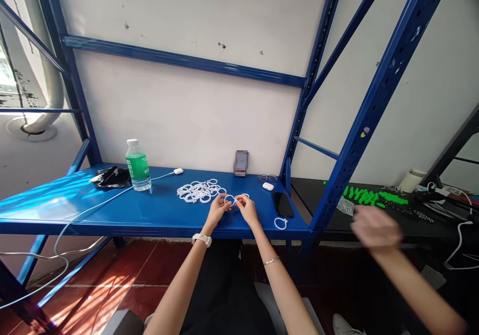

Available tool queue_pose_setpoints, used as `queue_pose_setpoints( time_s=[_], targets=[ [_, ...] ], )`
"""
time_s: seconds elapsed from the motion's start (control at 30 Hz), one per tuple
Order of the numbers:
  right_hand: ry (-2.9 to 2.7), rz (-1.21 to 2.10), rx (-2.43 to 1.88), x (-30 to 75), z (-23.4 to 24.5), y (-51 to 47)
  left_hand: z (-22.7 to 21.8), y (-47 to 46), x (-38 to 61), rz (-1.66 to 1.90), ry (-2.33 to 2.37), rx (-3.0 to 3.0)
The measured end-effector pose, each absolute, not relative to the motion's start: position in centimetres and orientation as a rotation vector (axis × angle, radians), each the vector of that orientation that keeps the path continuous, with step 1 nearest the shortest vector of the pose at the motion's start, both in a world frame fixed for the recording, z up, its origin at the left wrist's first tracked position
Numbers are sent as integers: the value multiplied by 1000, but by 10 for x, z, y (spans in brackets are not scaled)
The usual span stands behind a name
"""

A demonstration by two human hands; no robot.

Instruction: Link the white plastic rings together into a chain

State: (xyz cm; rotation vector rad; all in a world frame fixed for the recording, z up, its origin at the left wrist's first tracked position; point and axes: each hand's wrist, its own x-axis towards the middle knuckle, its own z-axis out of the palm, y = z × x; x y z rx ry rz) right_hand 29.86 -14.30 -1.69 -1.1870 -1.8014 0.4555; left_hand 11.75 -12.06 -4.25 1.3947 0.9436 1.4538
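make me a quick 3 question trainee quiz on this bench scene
1. True or false: the left hand and right hand hold one white ring between them.
2. Which stands closest to the black bag? A) water bottle B) phone C) glasses
3. What colour are the small parts on the black table where a co-worker's hand moves?

Key: 1 true. 2 A. 3 green.
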Motion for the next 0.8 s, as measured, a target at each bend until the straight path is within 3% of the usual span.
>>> queue_pose_setpoints(
  time_s=[0.2, 0.53, 0.8],
  targets=[
    [-1792, 600, -992, 283, -22, -123, -33, -127, 120, 1379, 900, 1477],
    [-1931, -181, -1570, 390, -3, -195, -38, -123, 119, 1413, 940, 1496],
    [-2066, -222, -1631, 395, -29, -199, -38, -123, 118, 1410, 958, 1507]
  ],
)
